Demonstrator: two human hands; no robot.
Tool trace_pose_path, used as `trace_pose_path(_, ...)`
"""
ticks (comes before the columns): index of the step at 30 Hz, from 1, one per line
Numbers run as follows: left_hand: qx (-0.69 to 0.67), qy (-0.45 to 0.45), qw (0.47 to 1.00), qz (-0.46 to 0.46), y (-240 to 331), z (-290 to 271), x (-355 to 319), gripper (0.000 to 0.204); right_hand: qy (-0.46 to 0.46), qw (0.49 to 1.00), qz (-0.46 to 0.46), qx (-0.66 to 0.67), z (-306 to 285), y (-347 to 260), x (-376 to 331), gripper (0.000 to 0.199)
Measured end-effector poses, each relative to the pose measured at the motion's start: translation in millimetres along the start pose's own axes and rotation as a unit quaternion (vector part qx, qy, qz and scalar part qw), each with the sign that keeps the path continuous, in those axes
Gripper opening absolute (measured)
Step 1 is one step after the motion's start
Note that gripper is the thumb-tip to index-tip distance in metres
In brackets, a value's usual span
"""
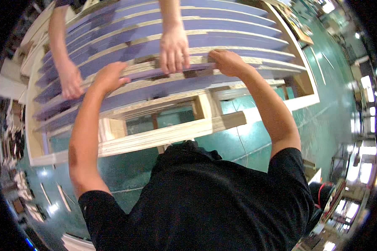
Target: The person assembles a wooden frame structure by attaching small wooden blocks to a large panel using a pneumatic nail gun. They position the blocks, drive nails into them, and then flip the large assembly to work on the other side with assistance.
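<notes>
A large pale wooden frame (167, 136) lies before me, with several long purple-faced boards (222, 39) running across it, their pale wood edges upward. Over one near board (148, 75), my left hand (109, 78) is curled with its thumb apart from the fingers, gripping the upper edge. Farther right, my right hand (227, 62) has its fingers bent over the same board. Between my hands, a co-worker's hand (174, 49) presses down with fingers extended on the boards. The co-worker's other hand (71, 81) rests left of my left hand. My fingertips are partly hidden.
A short wooden crosspiece (203, 105) divides the frame's near opening, through which the green floor (176, 118) shows. A loose cable (243, 146) runs along the floor. Wood strips (64, 197) lie at lower left, and a bench with pieces (295, 25) stands at far right.
</notes>
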State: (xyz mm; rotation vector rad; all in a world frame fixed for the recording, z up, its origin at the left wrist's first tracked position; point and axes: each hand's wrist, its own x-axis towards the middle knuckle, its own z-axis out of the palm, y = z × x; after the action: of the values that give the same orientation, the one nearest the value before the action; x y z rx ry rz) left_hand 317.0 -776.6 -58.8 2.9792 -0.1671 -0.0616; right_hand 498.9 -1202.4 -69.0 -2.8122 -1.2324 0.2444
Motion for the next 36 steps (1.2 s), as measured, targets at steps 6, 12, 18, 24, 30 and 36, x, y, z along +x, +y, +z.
trace_pose_path(6,0.025,-0.001,1.0,-0.006,2,8,-19,0.048,0.016,0.999,-0.032,0.003,-4,-23,-18,0.031)
trace_pose_path(12,0.024,-0.021,0.999,-0.016,9,10,-27,0.051,0.019,0.999,-0.025,0.003,11,-24,-22,0.031)
trace_pose_path(18,0.035,-0.044,0.998,-0.03,12,12,-34,0.048,0.034,0.999,-0.036,-0.015,15,-9,-28,0.04)
trace_pose_path(24,0.053,-0.056,0.997,-0.009,15,11,-30,0.046,0.133,0.99,0.051,-0.02,7,44,-72,0.054)
trace_pose_path(30,0.051,-0.117,0.991,-0.043,15,17,-31,0.04,0.084,0.951,0.293,-0.052,3,97,-116,0.068)
trace_pose_path(36,0.042,-0.117,0.992,-0.023,22,17,-25,0.046,0.152,0.956,0.24,0.076,50,164,-124,0.061)
